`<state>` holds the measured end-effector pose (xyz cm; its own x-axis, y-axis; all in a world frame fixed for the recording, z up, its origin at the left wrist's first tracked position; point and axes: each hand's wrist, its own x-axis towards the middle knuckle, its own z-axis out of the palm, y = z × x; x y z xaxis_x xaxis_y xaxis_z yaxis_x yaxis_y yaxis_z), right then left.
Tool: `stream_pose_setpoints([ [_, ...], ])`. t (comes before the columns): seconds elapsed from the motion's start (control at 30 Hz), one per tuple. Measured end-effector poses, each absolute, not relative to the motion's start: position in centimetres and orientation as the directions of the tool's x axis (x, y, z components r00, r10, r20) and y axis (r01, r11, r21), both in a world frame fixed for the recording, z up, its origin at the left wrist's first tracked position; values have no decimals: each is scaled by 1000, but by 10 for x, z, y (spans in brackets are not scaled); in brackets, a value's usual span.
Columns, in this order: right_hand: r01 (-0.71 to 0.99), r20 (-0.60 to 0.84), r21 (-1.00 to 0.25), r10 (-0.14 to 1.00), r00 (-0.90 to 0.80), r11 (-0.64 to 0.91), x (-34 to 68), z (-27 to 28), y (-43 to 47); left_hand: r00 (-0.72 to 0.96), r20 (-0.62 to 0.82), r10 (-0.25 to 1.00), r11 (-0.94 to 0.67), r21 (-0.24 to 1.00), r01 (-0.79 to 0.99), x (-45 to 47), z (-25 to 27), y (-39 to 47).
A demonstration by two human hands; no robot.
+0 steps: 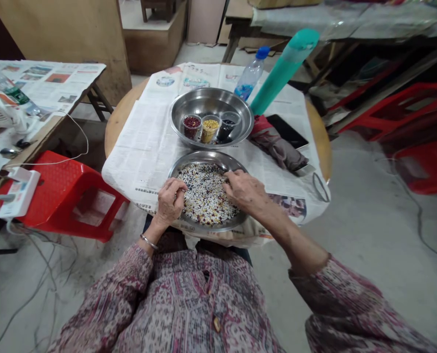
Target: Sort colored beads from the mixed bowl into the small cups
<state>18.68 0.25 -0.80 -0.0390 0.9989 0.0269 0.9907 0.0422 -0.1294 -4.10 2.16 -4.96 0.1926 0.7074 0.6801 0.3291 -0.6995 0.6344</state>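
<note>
Newspaper is spread over a round table, whose wooden edge is left showing at both sides. Close to the near edge, mixed grains are held in a steel dish. Its left rim is overlapped by the left hand, fingers curled; from the right, the grains are reached by the bent fingers of the right hand. Whether anything is pinched by either cannot be told. Just beyond, three cups are held in a bowl. Rightward room is narrowed by a grey bundle; leftward, only newspaper is met
</note>
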Motion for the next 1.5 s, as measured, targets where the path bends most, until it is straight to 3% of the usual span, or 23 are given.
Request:
stream_pose_setpoints([
  [0.07,986,-27,-165,999,-22,17,184,-11,-1,190,681,707,-700,634,329,-41,-49,22],
  [0.27,780,-25,-614,984,-177,125,158,-10,-2,196,674,712,-694,636,337,-41,-49,22],
  [0.37,683,-33,-712,965,-259,159,155,0,-5,198,674,712,-694,633,344,-41,-48,21],
  [0.47,689,-18,-679,933,-359,252,164,9,-16,208,675,708,-699,632,335,-41,-48,21],
  [0.6,733,-193,-595,826,-529,330,173,11,-34,193,686,702,-705,629,327,-40,-48,21],
  [0.67,738,-211,-551,791,-574,389,170,8,-38,192,690,698,-708,624,329,-40,-49,22],
  [0.8,766,-107,-438,819,-564,471,158,0,-26,200,684,702,-704,622,343,-40,-49,22],
  [1.0,849,129,-345,916,-379,400,152,-10,5,191,695,694,-712,622,325,-40,-50,22],
  [1.23,681,155,-356,758,-633,641,121,-13,-6,198,658,726,-679,643,355,-42,-49,20],
  [1.37,774,106,-269,816,-568,573,131,-15,-1,201,655,728,-675,636,373,-41,-48,20],
  [1.5,912,141,-232,939,-313,339,166,-15,15,188,674,715,-690,636,344,-40,-48,21],
])
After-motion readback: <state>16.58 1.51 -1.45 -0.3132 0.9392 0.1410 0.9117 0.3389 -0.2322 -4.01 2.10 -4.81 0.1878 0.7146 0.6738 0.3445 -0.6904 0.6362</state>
